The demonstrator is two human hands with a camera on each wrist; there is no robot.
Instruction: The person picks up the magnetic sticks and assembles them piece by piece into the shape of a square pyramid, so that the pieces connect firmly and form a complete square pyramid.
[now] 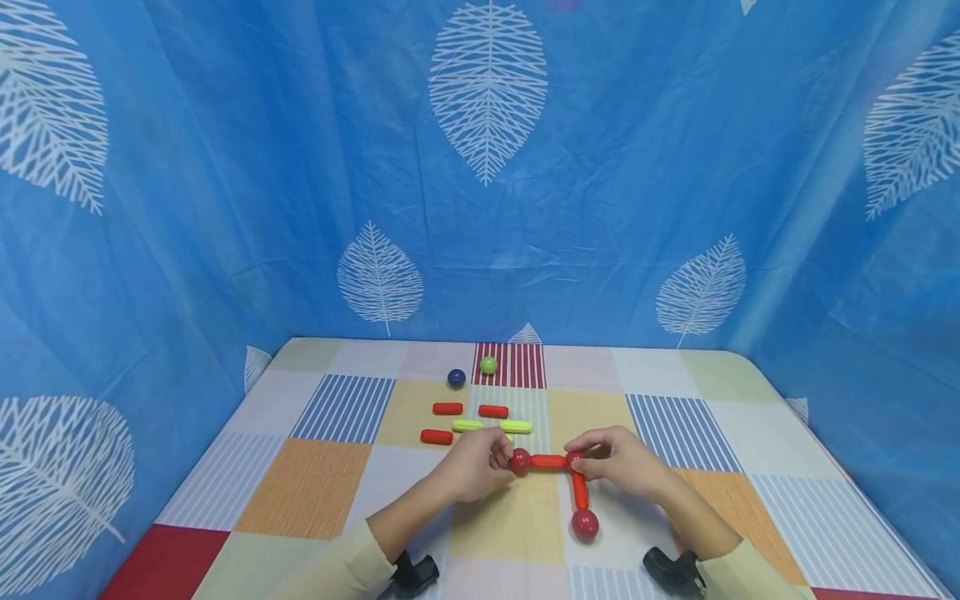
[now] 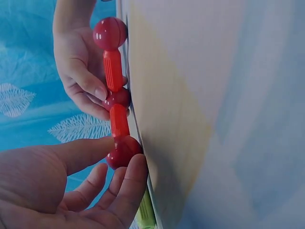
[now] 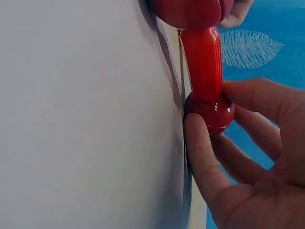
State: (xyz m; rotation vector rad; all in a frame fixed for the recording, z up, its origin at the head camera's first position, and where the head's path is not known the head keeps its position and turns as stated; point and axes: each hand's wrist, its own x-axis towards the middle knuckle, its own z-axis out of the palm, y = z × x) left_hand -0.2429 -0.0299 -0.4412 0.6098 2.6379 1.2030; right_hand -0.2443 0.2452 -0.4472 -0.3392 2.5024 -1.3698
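Note:
Three dark red balls and two red ribbed rods are joined into an L on the table. My left hand (image 1: 477,463) pinches the left end ball (image 1: 520,462) between thumb and fingers, plain in the left wrist view too. From that ball a red rod (image 1: 548,462) runs right to the corner ball, which my right hand (image 1: 617,458) pinches; the fingers cover much of the corner ball (image 3: 220,112). A second red rod (image 1: 581,491) leads from the corner toward me and ends in another red ball (image 1: 585,525).
Beyond my left hand lie several loose rods, among them a red rod (image 1: 437,437) and a yellow-green rod (image 1: 515,427). A dark blue ball (image 1: 456,378) and a green ball (image 1: 488,365) sit farther back. Blue leaf-print curtains (image 1: 525,250) enclose the patchwork-covered table (image 1: 300,487).

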